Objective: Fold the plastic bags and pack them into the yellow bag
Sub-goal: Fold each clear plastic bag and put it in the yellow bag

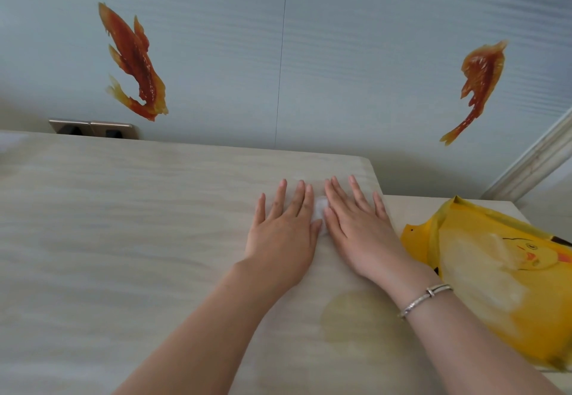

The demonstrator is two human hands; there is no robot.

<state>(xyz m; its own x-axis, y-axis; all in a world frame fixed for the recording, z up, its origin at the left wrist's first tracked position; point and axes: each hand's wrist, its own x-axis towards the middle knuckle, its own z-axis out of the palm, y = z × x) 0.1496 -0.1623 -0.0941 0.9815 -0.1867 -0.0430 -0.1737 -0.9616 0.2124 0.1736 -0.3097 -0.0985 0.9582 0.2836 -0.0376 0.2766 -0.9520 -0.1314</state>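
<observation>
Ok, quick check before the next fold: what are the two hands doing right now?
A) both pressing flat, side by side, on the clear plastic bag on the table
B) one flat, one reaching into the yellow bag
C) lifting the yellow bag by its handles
A: the left hand and right hand lie flat with straight fingers on the clear plastic bag, while the yellow bag lies untouched to their right.

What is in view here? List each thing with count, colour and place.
plastic bag: 1, clear whitish, flat on the table under both hands
yellow bag: 1, yellow with cartoon print, right end of the table
table: 1, pale wood
fish stickers: 2, orange-red, on the wall
sockets: 2, metallic, behind the table's left side
bracelet: 1, silver, right wrist
left hand: flat, pressing the plastic bag
right hand: flat, pressing the plastic bag
</observation>
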